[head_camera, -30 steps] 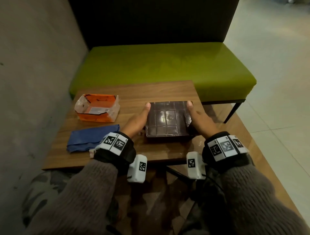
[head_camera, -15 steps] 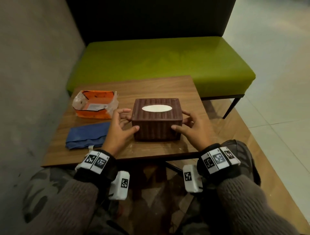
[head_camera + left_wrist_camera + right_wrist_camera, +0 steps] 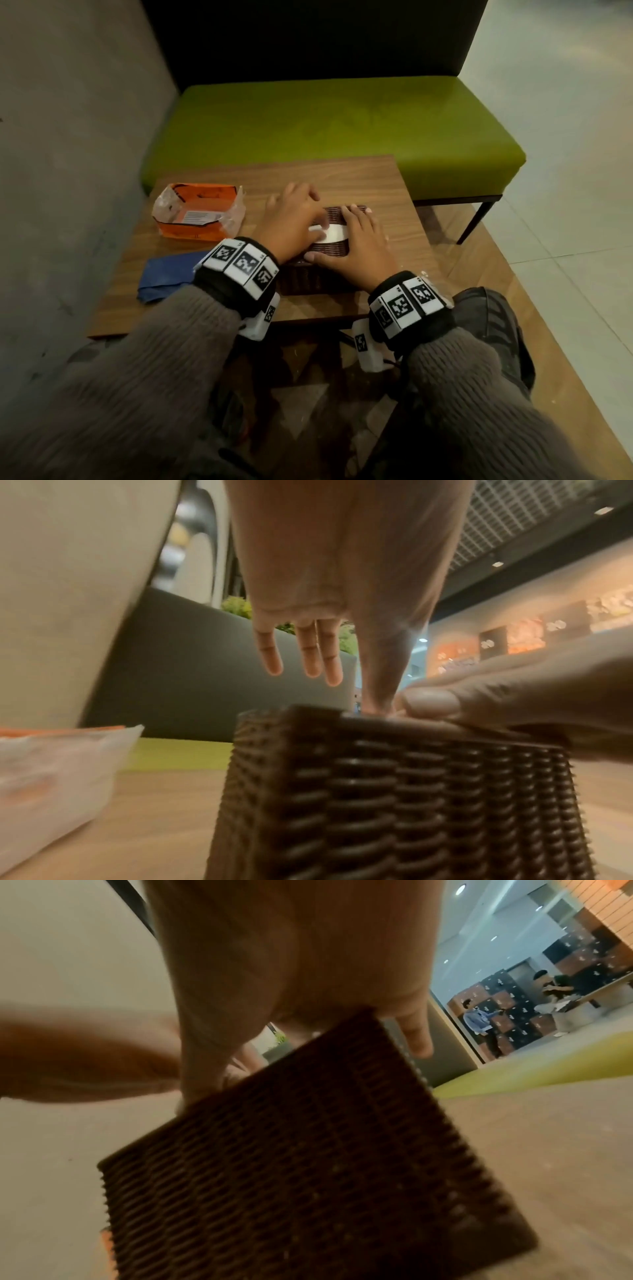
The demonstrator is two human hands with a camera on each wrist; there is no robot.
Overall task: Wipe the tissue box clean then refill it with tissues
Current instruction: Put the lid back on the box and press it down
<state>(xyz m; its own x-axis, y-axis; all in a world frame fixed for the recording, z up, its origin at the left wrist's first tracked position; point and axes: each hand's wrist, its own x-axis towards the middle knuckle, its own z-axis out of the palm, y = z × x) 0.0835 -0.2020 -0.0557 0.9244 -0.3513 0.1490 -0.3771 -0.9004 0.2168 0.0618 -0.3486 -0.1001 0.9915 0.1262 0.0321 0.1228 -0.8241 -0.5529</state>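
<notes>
Both hands on top of the woven tissue box (image 3: 318, 284), table centre.

The brown tissue box stands upright on the wooden table (image 3: 394, 192), slot up, white tissue (image 3: 334, 233) showing in the opening. Left hand (image 3: 291, 222) is over the box's left half, fingers straight and slightly spread, one finger down at the slot; the left wrist view shows that fingertip touching the top while the others hang free above. Right hand (image 3: 356, 246) lies flat on the right half, fingers extended, thumb along the near edge. Orange tissue packet (image 3: 198, 214), opened, sits left of the box. Blue cloth (image 3: 168, 274) lies near the table's left front. Green bench (image 3: 325, 126) behind.
</notes>
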